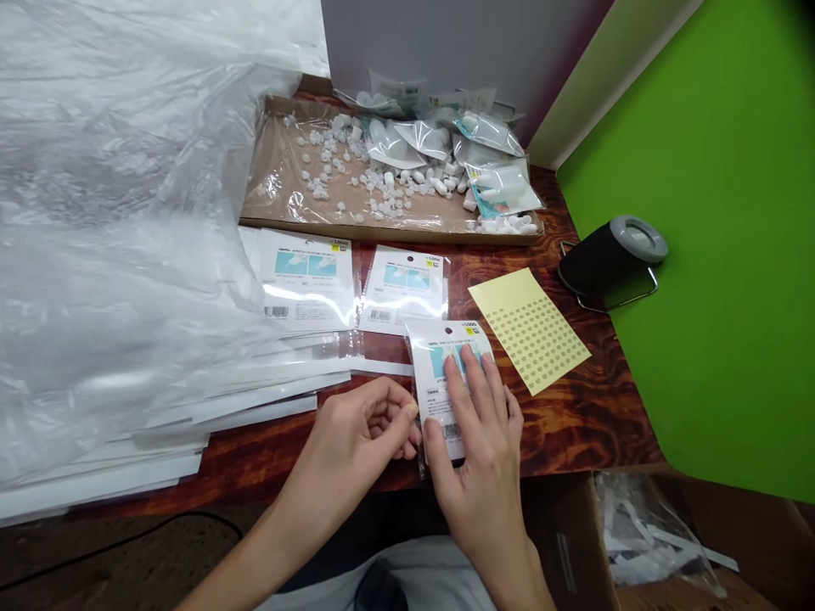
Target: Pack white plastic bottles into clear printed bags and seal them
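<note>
A small clear packet with a printed white card (433, 392) lies at the table's front edge. My right hand (477, 433) rests flat on it, fingers stretched over its blue pictures and barcode. On the packet's left side, my left hand (375, 428) is closed, thumb and forefinger pinched at the clear plastic edge. Just beyond lie a second carded packet (404, 297) and a wider one (306, 293), both face up with yellow marks. To the right is a yellow sticker sheet (528, 331) with rows of small printed labels.
At the back, a shallow cardboard tray (273, 195) holds small white plastic pieces and filled packets. Large clear plastic sheeting (115, 238) covers the left, over stacked white strips (267, 412). A black cylindrical speaker (598, 255) stands right. Below is a box with plastic scraps (655, 535).
</note>
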{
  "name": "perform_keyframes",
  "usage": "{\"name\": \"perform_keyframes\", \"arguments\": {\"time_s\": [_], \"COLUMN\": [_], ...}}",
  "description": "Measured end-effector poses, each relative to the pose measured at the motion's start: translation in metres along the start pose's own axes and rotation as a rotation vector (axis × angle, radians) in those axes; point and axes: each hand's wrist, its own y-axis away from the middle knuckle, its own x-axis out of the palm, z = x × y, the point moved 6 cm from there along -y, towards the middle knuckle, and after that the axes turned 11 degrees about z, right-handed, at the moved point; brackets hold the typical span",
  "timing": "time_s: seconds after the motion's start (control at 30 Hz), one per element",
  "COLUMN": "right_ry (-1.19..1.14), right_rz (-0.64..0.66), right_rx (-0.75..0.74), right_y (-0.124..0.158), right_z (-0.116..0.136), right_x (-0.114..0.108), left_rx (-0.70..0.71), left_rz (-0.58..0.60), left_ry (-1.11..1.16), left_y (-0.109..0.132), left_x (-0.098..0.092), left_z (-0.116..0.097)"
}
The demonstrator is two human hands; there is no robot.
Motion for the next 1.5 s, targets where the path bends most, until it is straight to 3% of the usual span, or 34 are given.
{"name": "perform_keyframes", "arguments": {"time_s": [0.23, 0.4, 0.6, 0.73, 0.87, 1.1, 1.27, 1.37, 1.5], "right_ry": [-0.018, -0.048, -0.061, -0.070, -0.119, -0.156, -0.152, -0.282, -0.685], "right_rz": [0.075, 0.035, 0.000, 0.023, 0.048, -0.081, -0.178, -0.210, -0.278], "right_rx": [0.007, -0.026, -0.038, -0.021, -0.012, 0.006, 0.062, 0.106, 0.305], "right_y": [0.000, 0.002, 0.000, 0.001, 0.001, 0.001, 0.001, 0.005, 0.010], "right_z": [0.000, -0.003, -0.003, -0.003, -0.006, -0.011, -0.006, -0.009, -0.037], "right_x": [-0.001, 0.003, 0.005, 0.005, 0.003, 0.000, 0.004, 0.005, 0.003], "left_rx": [-0.004, 0.002, 0.059, -0.009, -0.025, -0.013, 0.020, 0.029, 0.093], "left_rz": [-0.031, -0.025, -0.052, 0.027, 0.028, -0.034, -0.174, -0.216, -0.227], "left_ry": [-0.037, -0.034, -0.220, -0.086, -0.019, -0.034, -0.203, -0.192, -0.025], "left_y": [0.001, 0.001, 0.001, -0.001, -0.002, 0.000, 0.001, 0.002, 0.003], "left_x": [-0.002, -0.001, -0.004, -0.001, -0.001, -0.002, 0.000, -0.002, -0.011], "left_z": [0.001, 0.000, -0.008, -0.006, -0.004, 0.002, 0.001, 0.003, 0.005]}}
